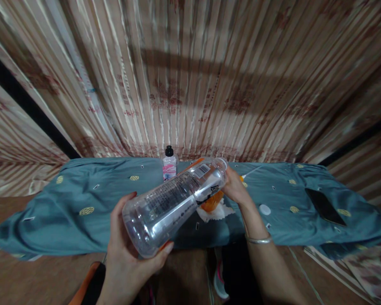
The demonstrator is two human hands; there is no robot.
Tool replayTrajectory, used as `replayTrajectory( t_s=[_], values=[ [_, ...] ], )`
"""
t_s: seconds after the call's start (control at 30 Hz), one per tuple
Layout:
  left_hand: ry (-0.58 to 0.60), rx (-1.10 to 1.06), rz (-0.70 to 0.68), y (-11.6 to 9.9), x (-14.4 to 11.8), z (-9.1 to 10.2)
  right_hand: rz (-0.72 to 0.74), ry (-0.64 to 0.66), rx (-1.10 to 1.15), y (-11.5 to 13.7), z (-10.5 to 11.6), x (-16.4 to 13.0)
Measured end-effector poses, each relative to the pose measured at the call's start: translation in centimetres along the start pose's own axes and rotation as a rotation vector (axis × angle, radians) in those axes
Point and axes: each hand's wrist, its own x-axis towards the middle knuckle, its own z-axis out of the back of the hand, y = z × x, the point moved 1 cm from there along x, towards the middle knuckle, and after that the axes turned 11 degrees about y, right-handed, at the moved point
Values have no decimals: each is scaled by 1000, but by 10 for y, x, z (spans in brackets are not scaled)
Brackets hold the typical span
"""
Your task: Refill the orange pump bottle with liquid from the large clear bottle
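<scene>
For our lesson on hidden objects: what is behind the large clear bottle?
Behind the clear bottle show parts of a black-capped bottle, an orange object and white paper on teal cloth. The rest, including the orange object's full shape, is hidden.

The large bottle [165, 212] looks like glossy, smooth plastic. The surface [108, 182] is matt, wrinkled cloth; rough-edged, matt paper [222, 212] lies near its front edge. The bangle [258, 240] resembles polished metal.
</scene>
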Motion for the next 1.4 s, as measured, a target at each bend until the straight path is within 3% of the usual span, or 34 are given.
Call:
replayTrajectory(
  t_s=[0.13, 0.33, 0.53, 1.07, 1.4],
  values=[
    [-71, -74, 62, -6, -1, -5, -4, 0, -4, 0, 0, 0],
    [1, -14, 9, -1, 2, -1, 5, 13, 18, -1, 0, 0],
    [-86, -144, 80, -3, -1, -10, -14, 27, 19, -3, -2, 1],
    [-47, -183, 36, 15, -2, -9, 9, 23, 33, -2, -4, 2],
    [-102, -164, 13, 13, -5, -15, 34, 10, 21, -1, -8, 5]
  ],
)
